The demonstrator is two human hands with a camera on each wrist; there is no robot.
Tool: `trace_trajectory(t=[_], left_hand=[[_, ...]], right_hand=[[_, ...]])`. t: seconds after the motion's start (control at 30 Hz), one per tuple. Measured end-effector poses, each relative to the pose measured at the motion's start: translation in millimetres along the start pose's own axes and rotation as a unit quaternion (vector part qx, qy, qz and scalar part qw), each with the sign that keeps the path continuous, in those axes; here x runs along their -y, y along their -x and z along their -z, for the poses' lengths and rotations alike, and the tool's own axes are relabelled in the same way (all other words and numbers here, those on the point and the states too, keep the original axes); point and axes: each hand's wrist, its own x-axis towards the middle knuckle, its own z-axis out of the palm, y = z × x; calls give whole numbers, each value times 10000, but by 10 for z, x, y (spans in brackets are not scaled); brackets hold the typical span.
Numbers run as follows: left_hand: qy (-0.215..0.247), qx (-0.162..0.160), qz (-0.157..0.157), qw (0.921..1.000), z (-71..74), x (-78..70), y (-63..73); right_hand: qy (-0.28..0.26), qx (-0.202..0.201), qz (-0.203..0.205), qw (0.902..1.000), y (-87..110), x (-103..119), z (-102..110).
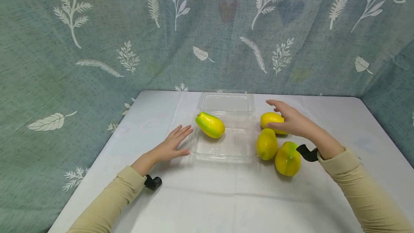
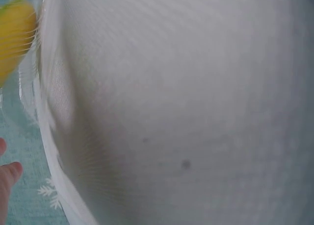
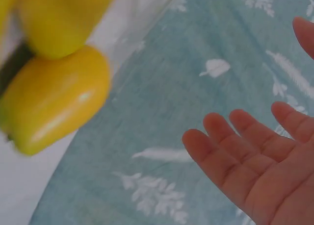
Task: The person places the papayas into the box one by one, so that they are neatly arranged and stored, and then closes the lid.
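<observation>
**On a white table (image 1: 200, 208), two loose hands flank a clear box (image 1: 239, 139)**

At the middle of the table, the clear plastic box lies open, its lid (image 1: 226, 103) folded back on the far side. In the left part of its base rests a yellow-green fruit (image 1: 210, 125), slanted, its narrow end toward the far left.

Just beyond the box's right wall, three more fruits sit close together: a far fruit (image 1: 270, 118), a middle fruit (image 1: 266, 145) and a near fruit (image 1: 288, 159), the last greenish at its top.

The left hand (image 1: 171, 146) is released, its fingers spread and straight, just beside the box's left wall; whether a fingertip touches the plastic, I cannot tell. The right hand (image 1: 291, 119) is also released, fingers extended and thumb apart, over the far fruit and partly hiding it; contact there is unclear.

Both forearms wear beige sleeves (image 1: 106, 200). Behind the table hangs a blue-green cloth (image 1: 129, 10) printed with white leaves.
</observation>
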Motion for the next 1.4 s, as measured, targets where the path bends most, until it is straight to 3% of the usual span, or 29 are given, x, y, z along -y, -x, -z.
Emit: trace_trajectory(t=[0.23, 0.47, 0.63, 0.9, 1.1, 1.27, 1.4], left_hand=[[7, 0, 32, 10000, 5, 1, 14], [59, 14, 16, 10000, -4, -4, 16], [90, -15, 8, 10000, -21, 1, 18], [113, -32, 43, 9999, -29, 26, 14], [128, -29, 6, 9999, -24, 33, 21], [105, -6, 11, 9999, -19, 28, 18], [159, -1, 8, 9999, -14, 18, 14]], right_hand=[[117, -22, -461, 9989, 227, -257, -57], [267, -132, -1059, 9939, 400, -478, -272], [246, -119, -1158, 9929, 527, -609, -393], [-324, -32, -1398, 9896, 637, -675, -529], [-736, 184, -1879, 9793, 675, -697, -611], [-1277, 429, -2368, 9622, 710, -694, -641], [-1534, 428, -2512, 9547, 742, -691, -661]])
